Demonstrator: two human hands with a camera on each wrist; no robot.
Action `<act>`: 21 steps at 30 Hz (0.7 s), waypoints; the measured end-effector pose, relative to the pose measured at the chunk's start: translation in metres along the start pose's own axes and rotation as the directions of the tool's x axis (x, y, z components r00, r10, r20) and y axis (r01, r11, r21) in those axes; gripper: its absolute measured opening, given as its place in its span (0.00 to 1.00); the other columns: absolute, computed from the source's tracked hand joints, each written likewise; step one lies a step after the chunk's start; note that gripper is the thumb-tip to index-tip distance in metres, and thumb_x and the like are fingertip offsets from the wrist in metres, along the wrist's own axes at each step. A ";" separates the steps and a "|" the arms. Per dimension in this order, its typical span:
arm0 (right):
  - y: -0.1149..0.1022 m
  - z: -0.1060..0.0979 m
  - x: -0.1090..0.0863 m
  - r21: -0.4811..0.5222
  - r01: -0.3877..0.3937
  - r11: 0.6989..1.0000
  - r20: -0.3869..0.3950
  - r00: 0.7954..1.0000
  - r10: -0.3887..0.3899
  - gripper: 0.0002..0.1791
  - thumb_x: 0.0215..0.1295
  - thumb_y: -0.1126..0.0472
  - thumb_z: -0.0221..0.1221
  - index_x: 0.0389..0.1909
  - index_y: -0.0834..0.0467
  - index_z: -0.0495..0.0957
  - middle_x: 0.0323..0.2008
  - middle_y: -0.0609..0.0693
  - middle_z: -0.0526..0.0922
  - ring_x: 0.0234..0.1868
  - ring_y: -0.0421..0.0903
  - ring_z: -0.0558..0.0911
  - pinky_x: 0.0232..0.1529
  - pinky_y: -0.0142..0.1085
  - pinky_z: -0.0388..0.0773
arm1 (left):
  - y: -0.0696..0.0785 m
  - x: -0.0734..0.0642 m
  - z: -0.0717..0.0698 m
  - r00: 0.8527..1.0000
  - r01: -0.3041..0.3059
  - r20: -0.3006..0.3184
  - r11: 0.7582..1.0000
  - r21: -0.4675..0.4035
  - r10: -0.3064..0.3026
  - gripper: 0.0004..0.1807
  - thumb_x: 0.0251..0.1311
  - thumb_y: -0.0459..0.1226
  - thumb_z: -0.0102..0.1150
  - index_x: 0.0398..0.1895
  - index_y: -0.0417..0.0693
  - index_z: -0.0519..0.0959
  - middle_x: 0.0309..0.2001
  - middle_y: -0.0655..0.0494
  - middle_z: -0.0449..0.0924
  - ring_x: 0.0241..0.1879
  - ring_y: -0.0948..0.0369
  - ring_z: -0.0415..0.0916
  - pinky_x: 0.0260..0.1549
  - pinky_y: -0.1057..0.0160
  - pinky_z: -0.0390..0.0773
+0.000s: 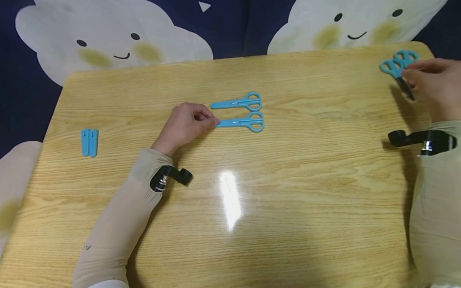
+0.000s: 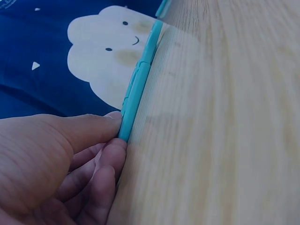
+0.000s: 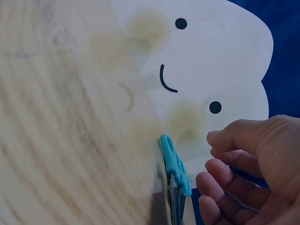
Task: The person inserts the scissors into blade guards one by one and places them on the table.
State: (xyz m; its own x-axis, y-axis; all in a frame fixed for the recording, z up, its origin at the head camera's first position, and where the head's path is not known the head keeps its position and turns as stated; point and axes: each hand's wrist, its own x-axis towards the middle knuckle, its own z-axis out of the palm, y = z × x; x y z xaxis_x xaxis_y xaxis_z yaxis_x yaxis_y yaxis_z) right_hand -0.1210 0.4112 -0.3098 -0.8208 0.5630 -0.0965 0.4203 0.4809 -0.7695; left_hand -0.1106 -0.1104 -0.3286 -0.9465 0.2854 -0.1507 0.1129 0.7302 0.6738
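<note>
Sheathed scissors (image 1: 240,122) lie toward twelve o'clock, pinched in our left hand (image 1: 185,127); our right hand (image 1: 443,86), loosely parted, hovers beside bare-bladed scissors (image 1: 398,72) near two.

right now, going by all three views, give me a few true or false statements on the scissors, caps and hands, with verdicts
1. The left hand pinches the capped end of the nearer middle scissors. True.
2. The right hand is clenched around a scissors handle. False: it is open, and its wrist view shows a gap between fingers and handle.
3. Two loose blue caps lie side by side toward the left of the table. True.
4. Both middle pairs point their handles at the left hand. False: the handles point right, away from it.
5. Beside the right hand, a dark blade shows uncovered. True.
</note>
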 end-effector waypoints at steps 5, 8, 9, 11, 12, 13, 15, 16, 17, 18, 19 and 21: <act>0.004 0.000 0.001 -0.109 -0.025 0.994 0.009 1.000 0.026 0.12 0.64 0.49 0.61 0.47 0.34 0.82 0.24 0.22 0.70 0.30 0.27 0.67 0.29 0.26 0.63 | 0.000 0.000 0.000 1.000 0.001 -0.002 1.000 -0.004 -0.001 0.09 0.60 0.50 0.63 0.34 0.58 0.86 0.31 0.58 0.85 0.30 0.61 0.77 0.33 0.64 0.73; 0.006 0.000 0.002 -0.103 -0.042 0.994 0.018 0.999 0.044 0.14 0.62 0.49 0.63 0.50 0.35 0.82 0.24 0.22 0.70 0.30 0.27 0.66 0.28 0.26 0.63 | 0.000 0.000 0.001 1.000 0.000 -0.005 1.000 -0.006 0.000 0.09 0.60 0.50 0.63 0.34 0.57 0.86 0.30 0.58 0.85 0.30 0.61 0.77 0.33 0.64 0.73; 0.007 0.000 0.003 -0.100 -0.046 0.994 0.019 0.999 0.048 0.15 0.62 0.49 0.63 0.50 0.35 0.82 0.25 0.22 0.70 0.30 0.27 0.66 0.28 0.25 0.63 | 0.000 0.000 0.001 1.000 0.000 -0.005 1.000 -0.006 0.000 0.09 0.60 0.50 0.63 0.34 0.57 0.86 0.30 0.58 0.85 0.30 0.61 0.76 0.33 0.64 0.73; 0.008 -0.001 0.003 -0.102 -0.052 0.993 0.021 0.998 0.055 0.15 0.61 0.49 0.64 0.50 0.35 0.82 0.25 0.21 0.70 0.31 0.27 0.66 0.27 0.25 0.63 | 0.000 0.000 0.001 1.000 0.000 -0.006 1.000 -0.008 0.000 0.09 0.60 0.50 0.63 0.33 0.57 0.86 0.30 0.58 0.85 0.29 0.61 0.76 0.32 0.64 0.73; 0.009 -0.001 0.004 -0.115 -0.055 0.992 0.022 0.998 0.058 0.16 0.61 0.48 0.64 0.50 0.35 0.82 0.24 0.20 0.70 0.30 0.27 0.66 0.27 0.25 0.63 | 0.000 0.000 0.001 1.000 0.000 -0.008 1.000 -0.008 0.000 0.09 0.60 0.49 0.64 0.33 0.57 0.86 0.30 0.58 0.85 0.29 0.61 0.76 0.32 0.64 0.73; 0.009 -0.001 0.004 -0.123 -0.058 0.991 0.022 0.998 0.061 0.16 0.61 0.48 0.64 0.50 0.34 0.82 0.24 0.20 0.69 0.30 0.26 0.66 0.28 0.24 0.63 | 0.000 0.000 0.001 1.000 -0.001 -0.008 1.000 -0.009 0.001 0.09 0.60 0.49 0.64 0.33 0.57 0.86 0.30 0.58 0.85 0.29 0.62 0.76 0.32 0.64 0.73; 0.011 0.000 0.005 -0.139 -0.073 0.988 0.028 0.997 0.077 0.15 0.62 0.47 0.62 0.50 0.33 0.81 0.24 0.19 0.69 0.29 0.25 0.67 0.28 0.24 0.63 | 0.000 0.000 0.001 1.000 -0.001 -0.009 1.000 -0.009 0.001 0.09 0.60 0.49 0.64 0.33 0.57 0.86 0.30 0.58 0.85 0.29 0.62 0.76 0.32 0.64 0.73; 0.012 0.000 0.005 -0.133 -0.083 0.988 0.034 0.996 0.088 0.14 0.62 0.47 0.62 0.49 0.32 0.81 0.24 0.20 0.69 0.28 0.25 0.68 0.28 0.24 0.64 | 0.000 0.000 0.001 1.000 -0.002 -0.008 1.000 -0.010 0.002 0.09 0.60 0.49 0.64 0.33 0.57 0.86 0.30 0.58 0.85 0.29 0.62 0.76 0.32 0.64 0.73; 0.012 0.000 0.006 -0.135 -0.093 0.987 0.037 0.994 0.099 0.13 0.63 0.47 0.62 0.49 0.32 0.81 0.23 0.20 0.69 0.27 0.25 0.69 0.28 0.23 0.64 | 0.000 0.000 0.001 1.000 -0.001 -0.008 1.000 -0.010 0.001 0.09 0.60 0.49 0.64 0.33 0.57 0.86 0.30 0.58 0.85 0.29 0.62 0.76 0.32 0.64 0.73; 0.013 0.001 0.007 -0.123 -0.106 0.987 0.042 0.993 0.112 0.12 0.63 0.48 0.62 0.47 0.31 0.81 0.23 0.20 0.69 0.27 0.25 0.70 0.27 0.23 0.65 | 0.000 0.000 0.001 1.000 -0.001 -0.007 1.000 -0.010 0.001 0.09 0.60 0.49 0.64 0.33 0.57 0.86 0.30 0.58 0.85 0.30 0.62 0.76 0.32 0.65 0.73; 0.014 0.001 0.007 -0.113 -0.116 0.987 0.045 0.992 0.122 0.12 0.63 0.48 0.61 0.47 0.31 0.81 0.23 0.21 0.70 0.26 0.25 0.70 0.27 0.23 0.65 | 0.000 0.000 0.001 1.000 0.000 -0.005 1.000 -0.011 0.000 0.09 0.60 0.49 0.64 0.33 0.57 0.86 0.30 0.58 0.85 0.30 0.62 0.76 0.32 0.65 0.73; 0.016 0.002 0.009 -0.101 -0.124 0.987 0.048 0.990 0.130 0.13 0.64 0.50 0.62 0.48 0.32 0.81 0.21 0.21 0.70 0.24 0.25 0.72 0.25 0.22 0.66 | 0.001 0.001 0.001 1.000 0.001 -0.002 1.000 -0.011 -0.001 0.09 0.60 0.49 0.64 0.34 0.57 0.86 0.31 0.58 0.85 0.30 0.61 0.76 0.32 0.64 0.73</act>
State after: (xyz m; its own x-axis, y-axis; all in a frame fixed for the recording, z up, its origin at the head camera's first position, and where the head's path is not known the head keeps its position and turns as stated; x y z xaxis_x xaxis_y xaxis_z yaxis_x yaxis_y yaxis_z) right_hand -0.1224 0.4233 -0.3243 -0.7771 0.5875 -0.2257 0.5560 0.4729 -0.6835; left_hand -0.1105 -0.1088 -0.3293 -0.9472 0.2835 -0.1500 0.1087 0.7237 0.6815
